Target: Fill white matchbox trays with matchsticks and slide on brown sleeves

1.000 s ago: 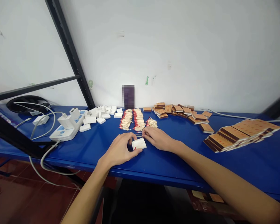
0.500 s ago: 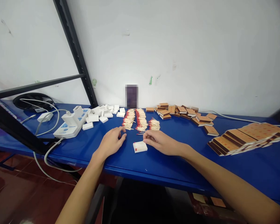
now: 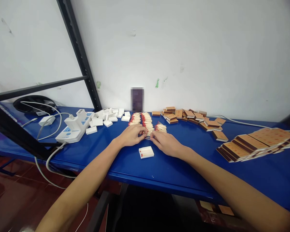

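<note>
A small white matchbox tray (image 3: 149, 155) lies on the blue table in front of me, with a few red-tipped matches inside it. Beyond it are heaps of loose matches (image 3: 147, 120), heads toward the left. My left hand (image 3: 133, 134) reaches to the near end of the middle heap, fingers curled and pinched at the matches. Close beside it, my right hand (image 3: 164, 141) pinches at the same near end, just below the smaller right heap (image 3: 161, 127). Both hands' fingertips meet around match sticks there.
White trays (image 3: 96, 122) are piled at back left beside a power strip (image 3: 73, 130) with cables. Brown matchbox sleeves (image 3: 193, 115) lie scattered at back right, and stacked ones (image 3: 258, 141) stand at right. A dark pixelated panel (image 3: 137, 100) leans on the wall.
My left hand has moved right and forward to the matches. My right hand has left the tray's right edge and moved slightly forward to the matches. More match heads show in the tray.
</note>
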